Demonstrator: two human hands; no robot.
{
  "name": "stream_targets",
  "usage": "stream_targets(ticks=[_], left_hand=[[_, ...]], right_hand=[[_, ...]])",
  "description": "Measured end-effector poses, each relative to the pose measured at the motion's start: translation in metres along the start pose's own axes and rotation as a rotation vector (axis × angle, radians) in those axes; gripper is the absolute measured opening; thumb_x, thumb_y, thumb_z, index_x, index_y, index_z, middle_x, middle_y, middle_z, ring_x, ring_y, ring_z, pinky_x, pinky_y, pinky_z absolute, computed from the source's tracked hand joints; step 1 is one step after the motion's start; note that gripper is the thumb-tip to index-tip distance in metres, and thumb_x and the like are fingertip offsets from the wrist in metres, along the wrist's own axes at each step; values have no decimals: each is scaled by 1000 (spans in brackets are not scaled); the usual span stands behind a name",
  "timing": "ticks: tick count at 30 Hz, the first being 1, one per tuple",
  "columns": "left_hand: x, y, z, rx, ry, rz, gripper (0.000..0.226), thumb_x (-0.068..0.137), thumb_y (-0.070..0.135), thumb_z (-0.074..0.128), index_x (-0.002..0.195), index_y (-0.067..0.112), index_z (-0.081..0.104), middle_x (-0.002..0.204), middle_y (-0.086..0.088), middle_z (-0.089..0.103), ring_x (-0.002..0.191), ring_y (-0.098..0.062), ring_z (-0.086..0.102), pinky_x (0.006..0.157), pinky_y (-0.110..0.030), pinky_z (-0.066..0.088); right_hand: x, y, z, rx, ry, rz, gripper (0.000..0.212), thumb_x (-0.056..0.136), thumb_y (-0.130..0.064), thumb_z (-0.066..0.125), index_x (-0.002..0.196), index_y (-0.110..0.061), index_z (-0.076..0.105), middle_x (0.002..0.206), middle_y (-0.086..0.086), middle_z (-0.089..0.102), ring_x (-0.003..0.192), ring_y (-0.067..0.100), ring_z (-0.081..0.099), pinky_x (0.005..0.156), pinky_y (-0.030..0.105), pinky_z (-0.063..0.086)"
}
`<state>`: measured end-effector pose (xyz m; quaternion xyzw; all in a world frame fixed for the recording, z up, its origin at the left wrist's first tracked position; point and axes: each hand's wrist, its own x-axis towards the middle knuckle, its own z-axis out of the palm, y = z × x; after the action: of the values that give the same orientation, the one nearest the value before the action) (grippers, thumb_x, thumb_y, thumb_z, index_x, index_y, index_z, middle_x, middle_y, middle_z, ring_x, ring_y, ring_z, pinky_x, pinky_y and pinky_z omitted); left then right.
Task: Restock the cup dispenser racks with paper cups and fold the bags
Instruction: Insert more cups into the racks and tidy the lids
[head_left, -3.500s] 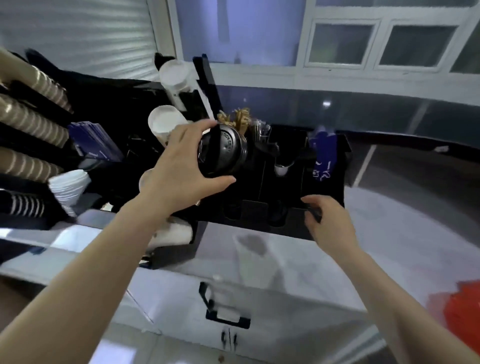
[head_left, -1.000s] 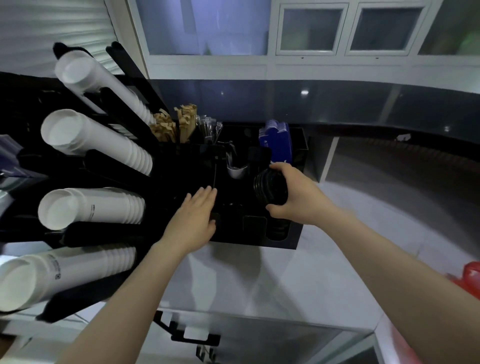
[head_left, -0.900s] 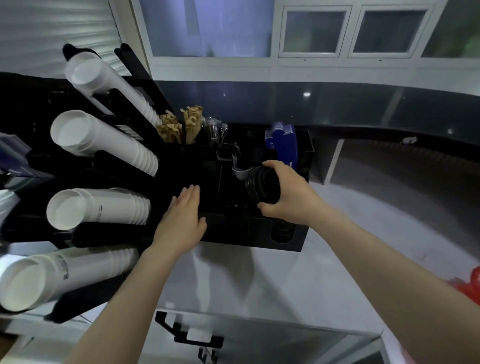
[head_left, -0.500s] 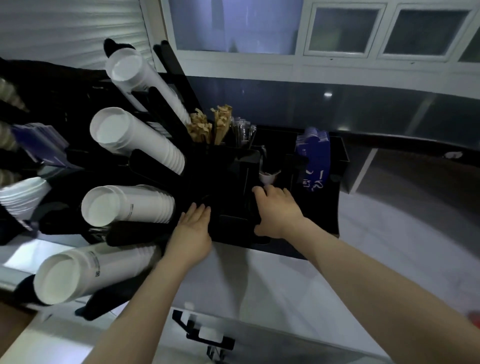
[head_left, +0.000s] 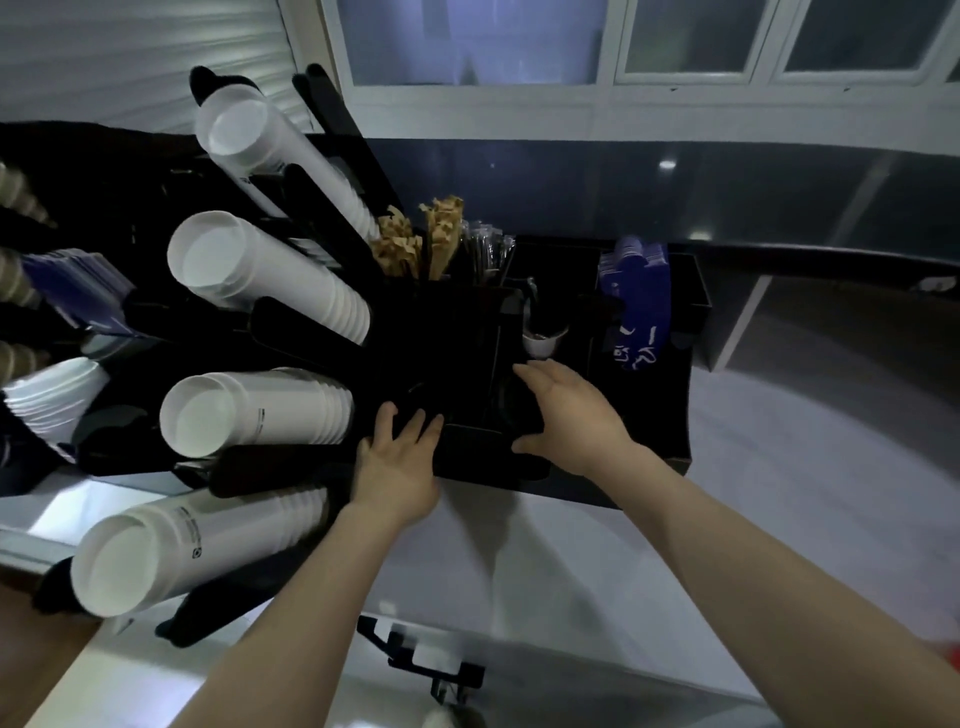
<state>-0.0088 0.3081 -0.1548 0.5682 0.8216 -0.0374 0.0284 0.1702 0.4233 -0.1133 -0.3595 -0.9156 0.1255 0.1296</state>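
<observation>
White paper cups (head_left: 260, 421) lie stacked in four sloping tubes of the black dispenser rack (head_left: 291, 332) at left on the counter (head_left: 571, 561). Beside the rack stands a black condiment organiser (head_left: 644, 415). Left hand (head_left: 397, 467) rests flat on its front edge, fingers straight, holding nothing. Right hand (head_left: 571, 415) is spread over a front compartment, fingers relaxed; nothing is visibly held. Brown packets (head_left: 421, 244) and blue sleeves (head_left: 634, 306) fill the rear compartments.

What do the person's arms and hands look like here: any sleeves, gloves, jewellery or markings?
Both forearms are bare up to the frame edge, with no sleeves showing. The left hand and right hand are ungloved; no rings, watch, bands or markings are visible.
</observation>
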Motion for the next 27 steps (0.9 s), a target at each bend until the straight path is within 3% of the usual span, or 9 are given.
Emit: stream_targets(ticks=[4, 7, 9, 13, 19, 21, 24, 27], left_hand=[[2, -1, 4, 15, 18, 2, 76, 86, 30, 52, 151, 28, 12, 158, 5, 13, 141, -33, -1, 103, -44, 33], [5, 1, 6, -2, 13, -14, 76, 85, 27, 51, 151, 29, 13, 158, 6, 13, 141, -33, -3, 103, -44, 32], [6, 3, 7, -15, 0, -25, 77, 84, 26, 52, 151, 29, 13, 158, 7, 11, 141, -33, -5, 104, -45, 31], [6, 4, 9, -4, -10, -30, 80, 83, 27, 53, 151, 29, 11, 159, 7, 9, 140, -34, -8, 105, -46, 30], [2, 4, 9, 29, -13, -18, 79, 83, 28, 51, 151, 27, 11, 158, 7, 8, 140, -34, -9, 102, -44, 34], [0, 3, 10, 37, -11, -12, 76, 84, 28, 51, 150, 26, 13, 159, 6, 8, 140, -33, -10, 101, -43, 35], [0, 3, 9, 28, -8, -14, 74, 84, 28, 51, 150, 25, 16, 158, 5, 9, 141, -33, -10, 102, -44, 34], [1, 4, 8, 18, -5, -23, 74, 84, 28, 52, 149, 25, 17, 158, 5, 10, 141, -33, -10, 102, -44, 34]], right_hand=[[-21, 7, -19, 341, 291, 105, 89, 72, -38, 79, 145, -21, 31, 145, -2, 37, 132, 11, 33, 106, 19, 25], [-43, 28, -31, 353, 432, 182, 86, 71, -37, 80, 142, -22, 34, 139, -3, 39, 126, 8, 36, 101, 13, 24], [-58, 45, -36, 238, 395, 230, 87, 72, -37, 79, 143, -21, 32, 141, -1, 37, 129, 15, 37, 103, 21, 28], [-69, 65, -35, -15, 132, 237, 93, 72, -38, 78, 147, -19, 27, 149, 0, 32, 132, 22, 37, 104, 32, 35], [-67, 59, -5, -510, -82, 172, 88, 82, -58, 56, 151, -19, 17, 158, 2, 18, 145, 21, 16, 111, 41, 10], [-70, 58, 1, -537, -66, 175, 87, 84, -59, 54, 151, -17, 17, 159, 4, 14, 145, 22, 16, 112, 43, 8], [-78, 58, 3, -520, 52, 139, 69, 84, -50, 56, 143, -20, 37, 149, 2, 36, 133, 21, 36, 107, 40, 14], [-86, 58, 8, -587, -21, 131, 63, 86, -47, 53, 141, -19, 39, 146, 2, 41, 132, 22, 38, 109, 44, 6]])
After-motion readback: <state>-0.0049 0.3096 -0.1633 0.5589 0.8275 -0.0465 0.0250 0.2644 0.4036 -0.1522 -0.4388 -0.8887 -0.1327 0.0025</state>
